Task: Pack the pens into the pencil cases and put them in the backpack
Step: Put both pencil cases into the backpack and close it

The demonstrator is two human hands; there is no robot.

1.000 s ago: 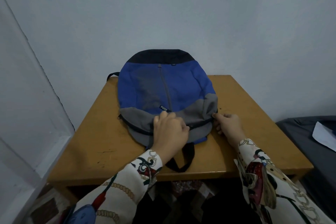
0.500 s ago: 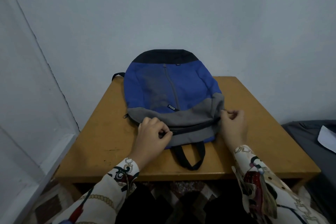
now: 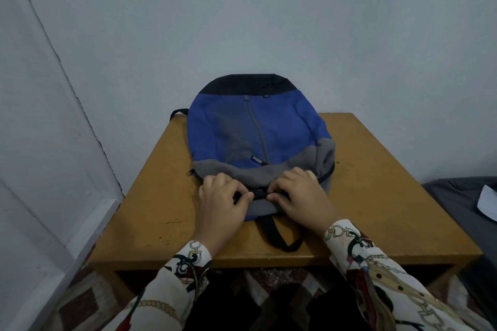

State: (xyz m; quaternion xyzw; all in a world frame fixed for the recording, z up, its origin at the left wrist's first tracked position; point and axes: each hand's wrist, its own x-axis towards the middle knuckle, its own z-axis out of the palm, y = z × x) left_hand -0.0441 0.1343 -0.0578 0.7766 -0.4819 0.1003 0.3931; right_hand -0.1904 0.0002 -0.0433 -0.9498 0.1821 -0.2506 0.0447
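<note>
Backpack (image 3: 258, 129) — both hands pinching its near-edge zipper.

Left hand (image 3: 219, 203) at 7 o'clock, right hand (image 3: 301, 200) at 5 o'clock, thumbs nearly meeting. Both palm-down, fingers curled, pinching at fingertips. Patterned sleeves (image 3: 376, 277) cover both forearms to wrists.

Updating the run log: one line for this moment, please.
backpack: flat on table | left hand: pinching zipper pull | right hand: pinching zipper beside it | pens, cases: not visible
</note>
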